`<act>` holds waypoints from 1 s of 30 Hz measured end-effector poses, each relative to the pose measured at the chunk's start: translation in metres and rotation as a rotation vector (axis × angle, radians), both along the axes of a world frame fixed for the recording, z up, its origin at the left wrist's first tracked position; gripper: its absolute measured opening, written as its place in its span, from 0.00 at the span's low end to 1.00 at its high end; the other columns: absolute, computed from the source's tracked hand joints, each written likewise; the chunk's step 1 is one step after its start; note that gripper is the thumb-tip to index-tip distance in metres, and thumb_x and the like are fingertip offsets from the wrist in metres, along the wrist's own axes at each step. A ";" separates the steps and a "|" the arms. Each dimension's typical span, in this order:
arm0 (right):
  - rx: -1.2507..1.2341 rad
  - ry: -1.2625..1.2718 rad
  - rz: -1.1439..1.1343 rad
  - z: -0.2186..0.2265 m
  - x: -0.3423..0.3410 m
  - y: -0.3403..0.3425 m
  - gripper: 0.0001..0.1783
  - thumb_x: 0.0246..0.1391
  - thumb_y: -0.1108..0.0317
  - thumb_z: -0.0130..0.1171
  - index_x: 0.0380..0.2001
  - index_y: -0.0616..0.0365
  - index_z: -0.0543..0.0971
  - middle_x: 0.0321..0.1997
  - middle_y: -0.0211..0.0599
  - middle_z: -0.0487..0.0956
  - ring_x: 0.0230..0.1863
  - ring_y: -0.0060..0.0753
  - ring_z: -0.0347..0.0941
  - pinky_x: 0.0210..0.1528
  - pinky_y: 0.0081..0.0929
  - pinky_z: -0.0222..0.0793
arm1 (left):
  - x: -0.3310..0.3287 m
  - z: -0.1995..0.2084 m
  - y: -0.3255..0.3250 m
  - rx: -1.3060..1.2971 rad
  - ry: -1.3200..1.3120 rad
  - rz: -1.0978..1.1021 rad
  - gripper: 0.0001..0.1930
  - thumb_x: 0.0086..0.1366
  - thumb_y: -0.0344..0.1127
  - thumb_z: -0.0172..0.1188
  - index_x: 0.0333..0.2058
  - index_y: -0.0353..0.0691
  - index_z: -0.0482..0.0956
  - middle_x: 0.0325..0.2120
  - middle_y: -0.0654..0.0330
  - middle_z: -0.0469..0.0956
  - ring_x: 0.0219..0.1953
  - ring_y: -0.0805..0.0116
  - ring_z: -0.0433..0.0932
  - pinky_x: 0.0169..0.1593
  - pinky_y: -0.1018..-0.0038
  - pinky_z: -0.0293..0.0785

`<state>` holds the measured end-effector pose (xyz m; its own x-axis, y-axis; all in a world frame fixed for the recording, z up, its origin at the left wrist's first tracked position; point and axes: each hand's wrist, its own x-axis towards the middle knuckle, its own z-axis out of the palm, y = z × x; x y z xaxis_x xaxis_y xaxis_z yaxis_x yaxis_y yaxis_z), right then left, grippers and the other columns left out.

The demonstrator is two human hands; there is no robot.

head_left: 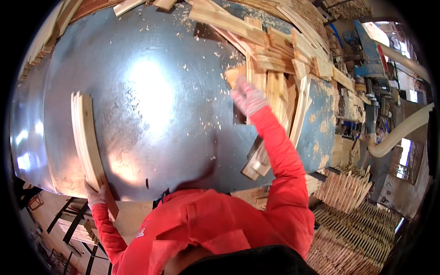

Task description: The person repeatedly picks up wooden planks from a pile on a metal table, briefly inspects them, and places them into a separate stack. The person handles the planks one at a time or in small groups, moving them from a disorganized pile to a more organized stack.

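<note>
At the left, a stack of pale, narrow wooden boards (90,144) lies on the metal tabletop, its near end jutting past the table's front edge. My left hand (96,193), in a light glove, grips that near end from the side. My right hand (249,97), gloved too, is stretched over the left side of a jumbled pile of planks (275,89). Its fingers are spread and slightly blurred, beside a short wood piece (235,74); whether they touch it I cannot tell. Nothing shows in the right hand's grasp.
Wood shavings dot the shiny metal table (114,82). Longer planks (229,23) cross the pile at the back. A blue machine (369,50) with a pale hose (403,130) stands at the right. Stacked slats (353,233) fill the lower right; more boards lean at the far left.
</note>
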<state>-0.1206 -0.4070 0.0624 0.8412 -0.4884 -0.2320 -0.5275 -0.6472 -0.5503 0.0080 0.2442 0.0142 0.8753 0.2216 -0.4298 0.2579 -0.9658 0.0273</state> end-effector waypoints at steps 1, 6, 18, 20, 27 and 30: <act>-0.138 -0.263 0.096 -0.005 0.020 -0.034 0.36 0.56 0.53 0.58 0.63 0.56 0.63 0.53 0.49 0.76 0.57 0.45 0.71 0.61 0.33 0.62 | 0.004 -0.017 0.031 -0.046 -0.020 -0.002 0.53 0.50 0.46 0.68 0.68 0.49 0.42 0.55 0.40 0.70 0.56 0.42 0.71 0.58 0.59 0.68; -0.239 -0.263 -0.068 0.003 0.194 -0.141 0.39 0.58 0.48 0.54 0.65 0.61 0.60 0.63 0.53 0.68 0.63 0.49 0.65 0.65 0.35 0.59 | 0.007 -0.025 -0.027 0.621 -0.356 -0.224 0.56 0.49 0.47 0.70 0.69 0.47 0.39 0.63 0.40 0.59 0.64 0.44 0.60 0.63 0.57 0.61; 0.017 0.068 -0.744 -0.048 0.265 -0.198 0.60 0.34 0.35 0.70 0.63 0.68 0.61 0.63 0.59 0.66 0.64 0.50 0.64 0.64 0.36 0.59 | 0.008 -0.055 -0.434 -1.620 0.259 -0.093 0.34 0.58 0.32 0.64 0.59 0.25 0.60 0.44 0.51 0.73 0.44 0.66 0.73 0.49 0.73 0.72; 0.100 0.133 -0.666 -0.064 0.249 -0.222 0.60 0.32 0.36 0.72 0.60 0.69 0.65 0.61 0.58 0.69 0.62 0.49 0.66 0.63 0.35 0.61 | 0.020 -0.040 -0.475 -1.593 0.359 0.151 0.31 0.61 0.37 0.61 0.56 0.23 0.60 0.35 0.57 0.72 0.37 0.69 0.71 0.48 0.74 0.71; 0.068 0.507 0.051 -0.036 0.184 -0.093 0.61 0.39 0.20 0.52 0.60 0.67 0.67 0.65 0.56 0.65 0.67 0.49 0.60 0.66 0.37 0.54 | -0.008 -0.124 -0.543 -1.499 -0.302 -0.161 0.12 0.64 0.39 0.59 0.37 0.35 0.74 0.30 0.60 0.75 0.33 0.67 0.73 0.39 0.67 0.73; 0.012 0.662 0.305 -0.039 0.152 -0.054 0.58 0.40 0.20 0.50 0.60 0.61 0.68 0.63 0.51 0.68 0.65 0.48 0.63 0.65 0.37 0.56 | -0.078 -0.094 -0.514 -1.775 -0.074 0.221 0.11 0.62 0.36 0.61 0.41 0.37 0.77 0.34 0.60 0.78 0.37 0.66 0.76 0.43 0.68 0.75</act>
